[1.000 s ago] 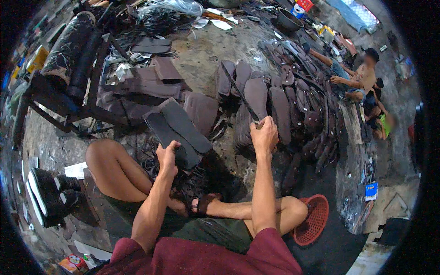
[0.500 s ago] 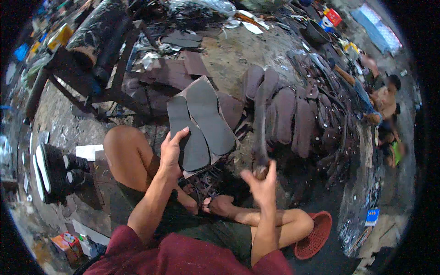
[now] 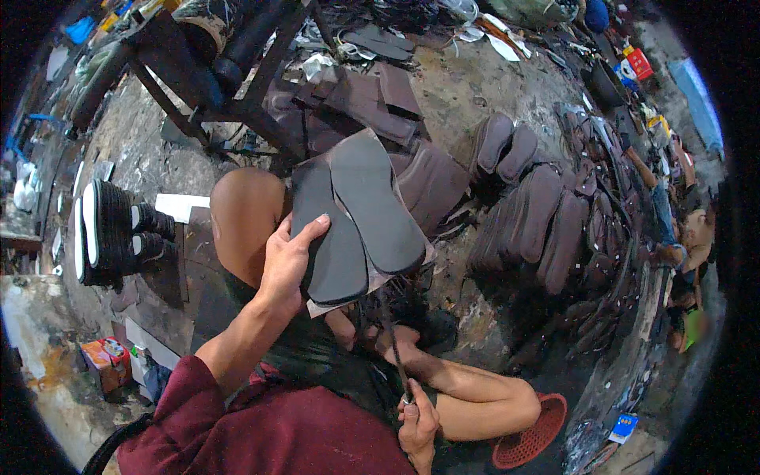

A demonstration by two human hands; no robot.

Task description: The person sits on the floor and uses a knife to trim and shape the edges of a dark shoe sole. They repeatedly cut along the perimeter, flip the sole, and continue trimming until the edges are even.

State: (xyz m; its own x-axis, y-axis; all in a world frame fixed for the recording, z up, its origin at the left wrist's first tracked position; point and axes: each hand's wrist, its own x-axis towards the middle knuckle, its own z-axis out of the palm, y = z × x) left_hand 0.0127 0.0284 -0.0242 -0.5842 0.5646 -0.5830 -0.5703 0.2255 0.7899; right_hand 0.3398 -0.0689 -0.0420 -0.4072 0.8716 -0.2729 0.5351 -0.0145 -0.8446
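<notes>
My left hand grips a sheet by its left side, thumb on top and fingers underneath. Two dark grey shoe soles lie side by side on that sheet, its pale edge showing around them. Low in front of my body, my right hand is closed round the handle of a long knife. The blade, seen nearly edge-on, points up and away to the lower edge of the sheet. Whether its tip touches the sheet I cannot tell.
Stacks of brown soles stand at the right, with brown sheets beyond my work. A dark metal stand is at the far left. White-edged black soles lie left of my knee; a red basket sits by my other knee. People are at far right.
My right hand has come down and left towards my body, bringing the knife from upright beside the sheet to below it. The left hand still holds the sheet. The whole view has shifted.
</notes>
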